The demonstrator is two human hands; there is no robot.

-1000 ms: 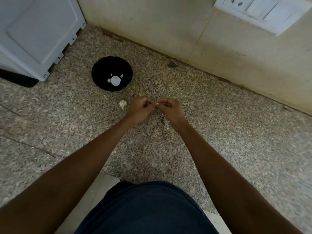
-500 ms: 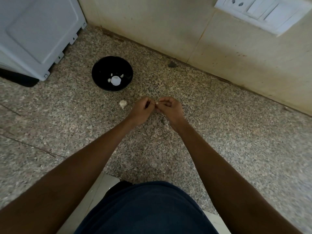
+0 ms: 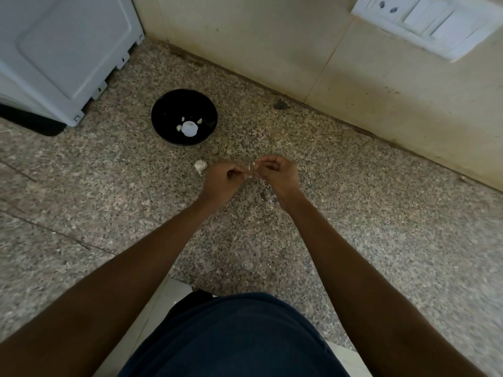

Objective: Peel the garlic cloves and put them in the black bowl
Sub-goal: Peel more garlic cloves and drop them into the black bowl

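Just in front of the black bowl (image 3: pixel 184 117), the left hand (image 3: pixel 221 182) and right hand (image 3: pixel 277 174) each pinch the garlic clove (image 3: pixel 250 170) between them; it looks tiny, light, firm, with papery, fragile skin, best pinched at its ends.

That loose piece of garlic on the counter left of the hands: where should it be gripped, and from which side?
Pinch the garlic piece across its rounded body, coming straight down from above. It lies apart from the black bowl and just left of the left hand, so both flanks look free, though its exact shape is small and blurry.
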